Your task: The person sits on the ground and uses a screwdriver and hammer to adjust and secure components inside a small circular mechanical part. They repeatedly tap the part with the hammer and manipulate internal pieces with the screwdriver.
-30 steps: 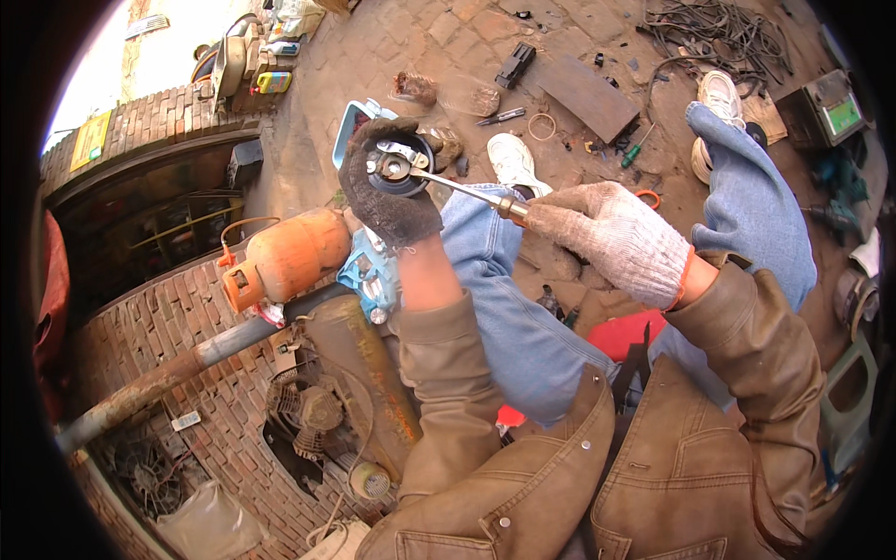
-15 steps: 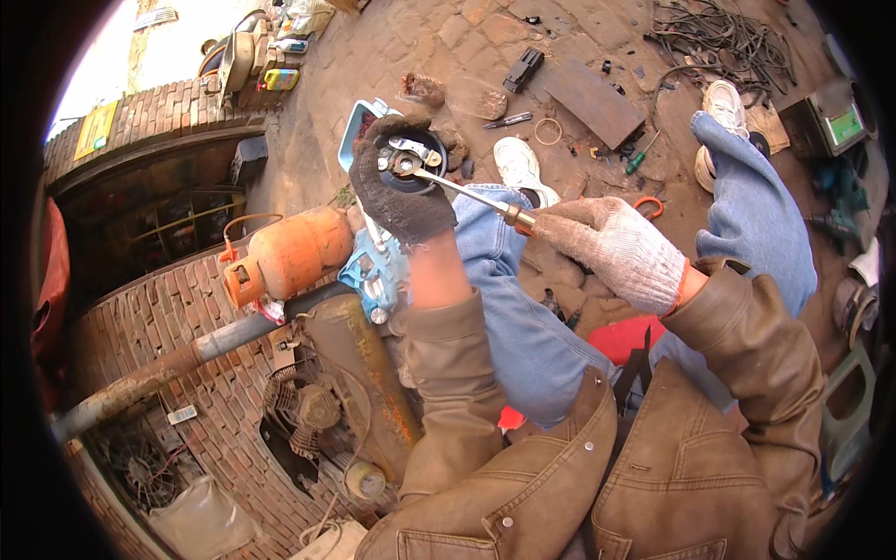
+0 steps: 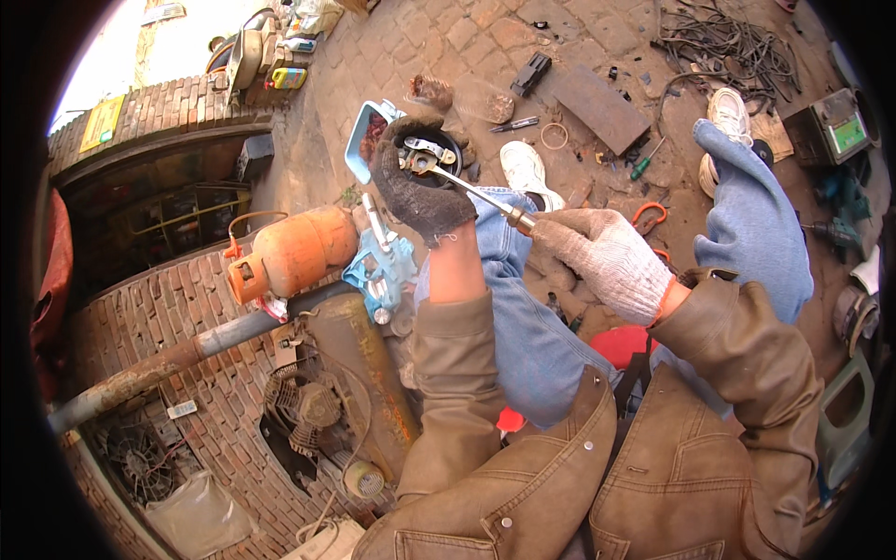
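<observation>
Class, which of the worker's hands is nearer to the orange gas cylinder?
Left. The left hand, holding the round black part, is to the right of the orange gas cylinder; the right hand, gripping the metal-shafted tool, is farther right.

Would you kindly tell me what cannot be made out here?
Head view:
Grip of the long silver metal tool: hidden inside the pale-gloved right hand.
Underside of the round black part with metal fittings: covered by the dark-gloved left hand.
Part of the light-blue plastic bin: behind the same hand.
Small black scraps: too small to identify.
</observation>
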{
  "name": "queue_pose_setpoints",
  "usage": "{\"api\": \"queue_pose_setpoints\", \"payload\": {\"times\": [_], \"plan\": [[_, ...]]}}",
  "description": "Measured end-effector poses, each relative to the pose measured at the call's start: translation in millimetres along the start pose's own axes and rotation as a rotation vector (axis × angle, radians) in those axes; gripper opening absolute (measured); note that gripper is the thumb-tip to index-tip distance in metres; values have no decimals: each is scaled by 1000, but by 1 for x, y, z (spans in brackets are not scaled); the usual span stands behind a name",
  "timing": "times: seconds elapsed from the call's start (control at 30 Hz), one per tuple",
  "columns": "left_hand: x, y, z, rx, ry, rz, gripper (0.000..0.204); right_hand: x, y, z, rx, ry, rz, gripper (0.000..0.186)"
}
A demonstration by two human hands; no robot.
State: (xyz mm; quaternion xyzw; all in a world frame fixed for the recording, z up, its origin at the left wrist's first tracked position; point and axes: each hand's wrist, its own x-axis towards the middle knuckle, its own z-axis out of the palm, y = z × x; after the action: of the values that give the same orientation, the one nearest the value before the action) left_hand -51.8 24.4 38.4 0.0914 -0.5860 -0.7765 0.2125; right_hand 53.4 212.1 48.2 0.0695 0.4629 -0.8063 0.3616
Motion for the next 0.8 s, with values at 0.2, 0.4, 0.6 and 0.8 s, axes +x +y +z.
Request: {"api": "queue_pose_setpoints", "payload": {"times": [0.2, 0.4, 0.6, 0.8], "plan": [[-13, -3, 12, -106, -9, -92, 43, 13, 2, 1, -508, 59, -529, 26], [-4, 5, 3, -127, 33, -178, 38, 2, -9, -4, -409, 115, -387, 39], [-14, 7, -1, -20, -38, -285, 39, -1, -17, -7, -443, 391, -330, 36], [-49, -8, -3, 146, -359, -334, 31, 18, -13, -11, -438, 389, -419, 34]]}}
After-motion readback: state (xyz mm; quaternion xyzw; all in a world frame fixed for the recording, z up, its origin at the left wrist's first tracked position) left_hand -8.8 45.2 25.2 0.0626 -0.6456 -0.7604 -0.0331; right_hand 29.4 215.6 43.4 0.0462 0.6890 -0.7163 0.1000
